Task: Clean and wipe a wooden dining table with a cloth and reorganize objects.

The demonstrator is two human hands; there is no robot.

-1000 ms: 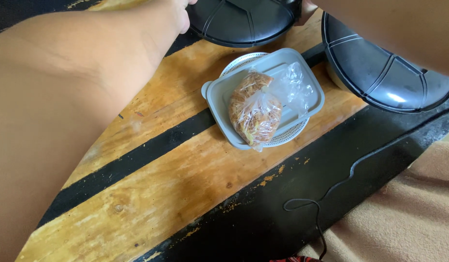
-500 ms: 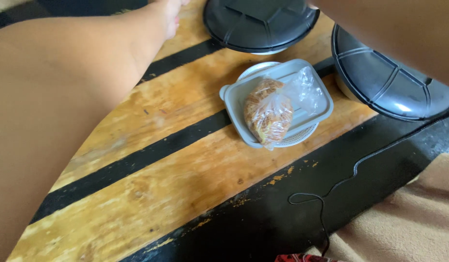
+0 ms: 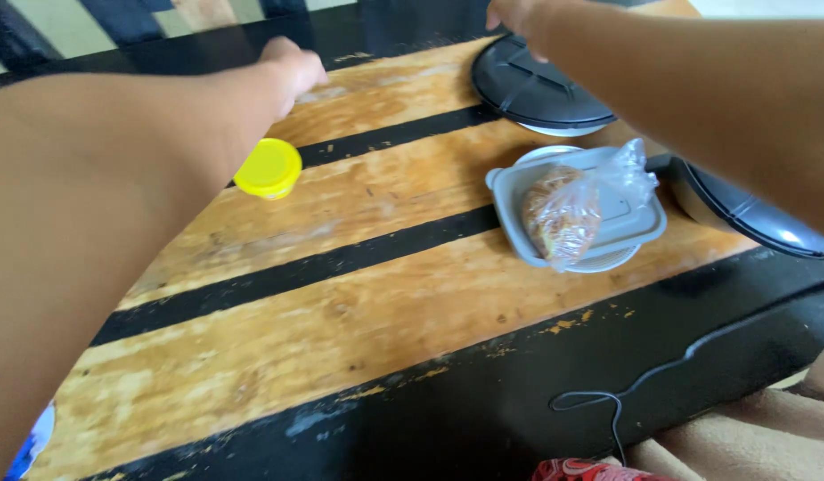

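Two bare arms fill most of the view, stretched out over the table [image 3: 358, 312], a worn wooden top with black stripes and a black border. The view has swung left and taken in more of the table since a second ago, and both hands have pushed farther out across it. The left hand [image 3: 292, 67] now lies beyond a yellow cup [image 3: 268, 167] that was not in view in either earlier picture; the hand looks loosely curled, knuckles up, holding nothing that can be seen, and it is near the cup but apart from it. The right hand [image 3: 514, 16] sits at the top edge above the far lid [image 3: 537, 89], a round black one; its fingers are cut off by the frame, so I cannot tell whether they are spread or gripping. A second black lid [image 3: 750, 218] shows under the right forearm. Between the lids the grey tray [image 3: 639, 227] rests on a white plate, just as it did before, with the bag [image 3: 563, 214] of brownish food lying in it untouched. A thin black cord [image 3: 626, 387] runs along the near border.
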